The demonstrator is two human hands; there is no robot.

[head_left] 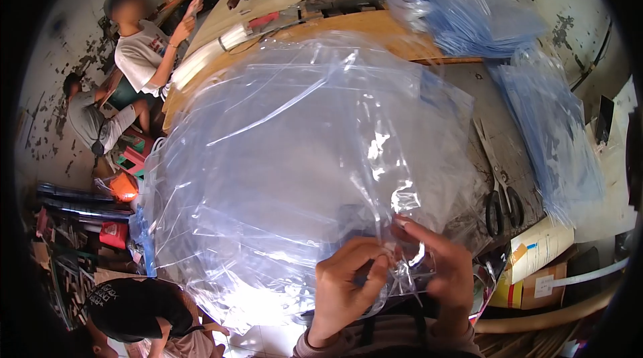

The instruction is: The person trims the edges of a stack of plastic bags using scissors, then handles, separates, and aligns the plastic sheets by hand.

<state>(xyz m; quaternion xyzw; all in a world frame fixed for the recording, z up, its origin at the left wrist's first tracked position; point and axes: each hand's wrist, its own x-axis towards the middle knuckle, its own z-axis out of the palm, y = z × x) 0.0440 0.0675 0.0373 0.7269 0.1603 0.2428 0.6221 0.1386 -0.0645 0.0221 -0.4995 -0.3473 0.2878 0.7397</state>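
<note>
Where fingers (376,276) pinch, clear plastic (281,150), glossy, crinkled

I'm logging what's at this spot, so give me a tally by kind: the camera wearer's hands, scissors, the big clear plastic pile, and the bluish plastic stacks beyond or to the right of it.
Wearer's hands, left hand and right hand: 2
Scissors: 1
Clear plastic pile: 1
Bluish plastic stacks, upper and lower: 2
Total: 6

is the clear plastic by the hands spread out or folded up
Mostly spread out: the clear plastic covers a broad area, though it bunches near the left hand and right hand.
</note>
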